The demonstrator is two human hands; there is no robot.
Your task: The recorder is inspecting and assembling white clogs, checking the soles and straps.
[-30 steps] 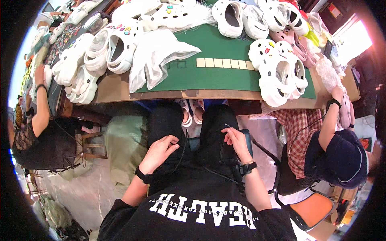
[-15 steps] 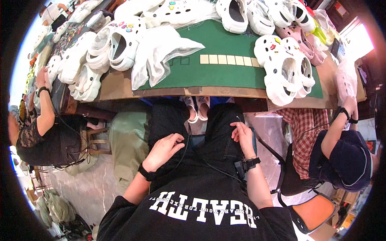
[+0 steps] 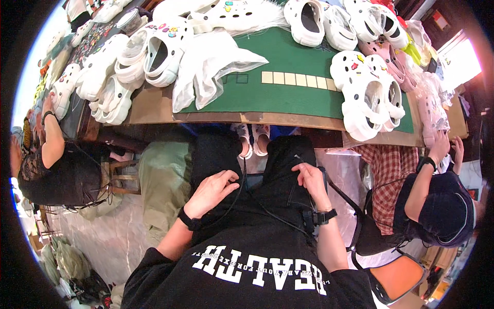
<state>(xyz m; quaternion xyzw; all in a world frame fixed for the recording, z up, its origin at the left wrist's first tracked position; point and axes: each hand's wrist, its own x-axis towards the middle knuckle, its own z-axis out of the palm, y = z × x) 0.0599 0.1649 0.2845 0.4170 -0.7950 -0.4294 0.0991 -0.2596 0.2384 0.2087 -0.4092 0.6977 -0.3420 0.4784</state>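
Left hand (image 3: 212, 191) over the lap, fingers loosely bent, nothing visible in it; right hand (image 3: 312, 183) half-curled on the black trousers (image 3: 280, 150), can't tell if it grips anything. White clogs (image 3: 353, 110) sit beyond, on the right end of the worktop's (image 3: 149, 107) green mat (image 3: 293, 103).

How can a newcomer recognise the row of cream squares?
Find the table and its green mat. Between the white bag at left and the white clogs at right runs the row of cream squares. Unlike these bulky neighbours, it is flat.
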